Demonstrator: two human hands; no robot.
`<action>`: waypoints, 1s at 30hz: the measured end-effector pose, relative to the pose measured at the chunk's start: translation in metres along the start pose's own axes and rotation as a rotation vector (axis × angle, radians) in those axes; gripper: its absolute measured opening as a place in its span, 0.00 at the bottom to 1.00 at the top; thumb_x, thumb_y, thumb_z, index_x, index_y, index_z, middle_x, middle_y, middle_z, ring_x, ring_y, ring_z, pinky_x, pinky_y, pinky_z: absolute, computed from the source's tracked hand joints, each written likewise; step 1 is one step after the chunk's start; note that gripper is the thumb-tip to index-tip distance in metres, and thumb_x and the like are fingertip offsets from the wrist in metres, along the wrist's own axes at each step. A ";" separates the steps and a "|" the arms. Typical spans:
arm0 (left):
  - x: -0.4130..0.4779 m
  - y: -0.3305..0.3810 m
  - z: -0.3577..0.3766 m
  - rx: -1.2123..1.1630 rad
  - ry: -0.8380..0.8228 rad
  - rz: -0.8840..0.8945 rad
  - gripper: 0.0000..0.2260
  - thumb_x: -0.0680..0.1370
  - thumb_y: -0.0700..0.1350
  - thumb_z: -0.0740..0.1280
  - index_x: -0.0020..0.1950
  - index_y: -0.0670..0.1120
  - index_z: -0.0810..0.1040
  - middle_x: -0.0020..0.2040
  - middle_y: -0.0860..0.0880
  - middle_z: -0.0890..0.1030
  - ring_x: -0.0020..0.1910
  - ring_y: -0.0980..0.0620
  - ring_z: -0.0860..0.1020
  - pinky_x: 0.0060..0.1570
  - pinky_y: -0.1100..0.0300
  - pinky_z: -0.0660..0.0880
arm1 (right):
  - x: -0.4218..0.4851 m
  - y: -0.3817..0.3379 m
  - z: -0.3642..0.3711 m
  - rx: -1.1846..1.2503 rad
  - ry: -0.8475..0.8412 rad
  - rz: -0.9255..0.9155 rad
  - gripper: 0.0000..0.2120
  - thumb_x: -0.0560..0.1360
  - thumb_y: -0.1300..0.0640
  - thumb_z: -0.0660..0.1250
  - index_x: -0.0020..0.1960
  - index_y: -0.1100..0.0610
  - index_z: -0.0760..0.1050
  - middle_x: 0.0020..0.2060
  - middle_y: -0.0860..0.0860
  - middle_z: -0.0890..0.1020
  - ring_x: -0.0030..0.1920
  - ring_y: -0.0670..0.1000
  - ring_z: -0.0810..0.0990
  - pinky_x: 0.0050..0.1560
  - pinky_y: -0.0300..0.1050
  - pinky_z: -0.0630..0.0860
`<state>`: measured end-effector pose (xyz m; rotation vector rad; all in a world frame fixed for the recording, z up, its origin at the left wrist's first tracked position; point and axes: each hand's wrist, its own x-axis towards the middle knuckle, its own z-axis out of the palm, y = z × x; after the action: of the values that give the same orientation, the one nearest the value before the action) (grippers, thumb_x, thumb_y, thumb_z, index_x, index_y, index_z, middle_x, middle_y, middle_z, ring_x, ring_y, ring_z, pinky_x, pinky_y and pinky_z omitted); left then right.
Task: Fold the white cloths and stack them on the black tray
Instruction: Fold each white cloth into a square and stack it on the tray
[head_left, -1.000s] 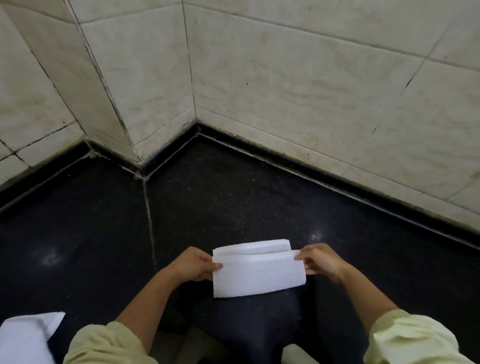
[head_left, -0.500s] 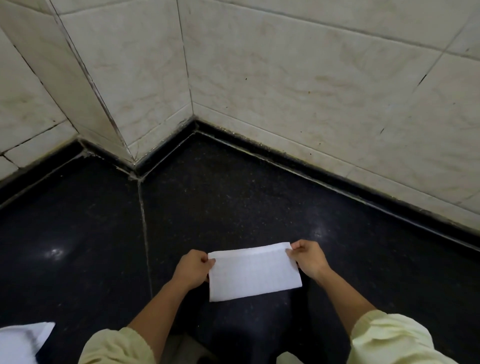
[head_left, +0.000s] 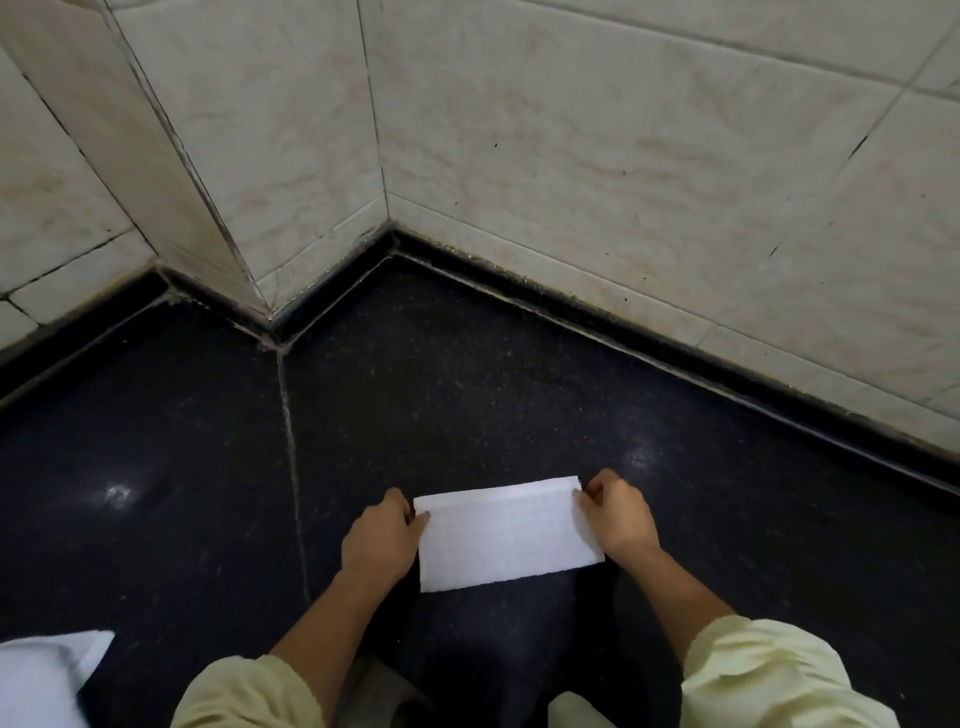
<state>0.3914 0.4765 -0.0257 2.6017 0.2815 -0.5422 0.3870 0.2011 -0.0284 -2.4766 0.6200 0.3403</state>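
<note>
Flap of white cloth (head_left: 509, 535) flatter than before, ends in pinching grip of left hand (head_left: 382, 540) and right hand (head_left: 621, 519).

The cloth (head_left: 509, 535) lies between left hand (head_left: 382, 540) and right hand (head_left: 618, 519), walls (head_left: 623, 182) behind.

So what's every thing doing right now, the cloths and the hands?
Folded white cloth: folded into a flat rectangle, held at both ends.
Left hand: pinches the cloth's left edge.
Right hand: pinches the cloth's right edge.
Second white cloth: lies loose at the lower left, partly out of view.
</note>
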 end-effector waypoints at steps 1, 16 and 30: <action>-0.003 -0.002 0.001 -0.013 0.009 0.007 0.11 0.80 0.55 0.61 0.51 0.48 0.70 0.41 0.51 0.77 0.38 0.54 0.77 0.32 0.60 0.70 | -0.003 0.001 -0.001 0.004 0.010 -0.012 0.06 0.79 0.51 0.64 0.49 0.54 0.72 0.43 0.50 0.78 0.40 0.48 0.77 0.36 0.41 0.71; -0.039 -0.027 0.026 -0.367 -0.019 0.147 0.17 0.70 0.45 0.76 0.55 0.50 0.75 0.56 0.51 0.69 0.43 0.58 0.75 0.41 0.72 0.69 | -0.045 0.032 0.008 -0.022 0.028 -0.141 0.11 0.78 0.51 0.65 0.42 0.58 0.77 0.45 0.49 0.75 0.40 0.46 0.77 0.38 0.40 0.74; -0.036 -0.035 0.031 -0.432 -0.051 0.147 0.18 0.69 0.41 0.77 0.55 0.51 0.76 0.56 0.49 0.70 0.45 0.58 0.74 0.40 0.73 0.68 | -0.039 0.005 0.013 0.051 -0.023 0.128 0.12 0.75 0.61 0.65 0.57 0.64 0.70 0.52 0.58 0.78 0.48 0.55 0.78 0.39 0.44 0.72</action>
<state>0.3389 0.4887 -0.0501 2.1669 0.1658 -0.4385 0.3499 0.2189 -0.0272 -2.3867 0.7696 0.3967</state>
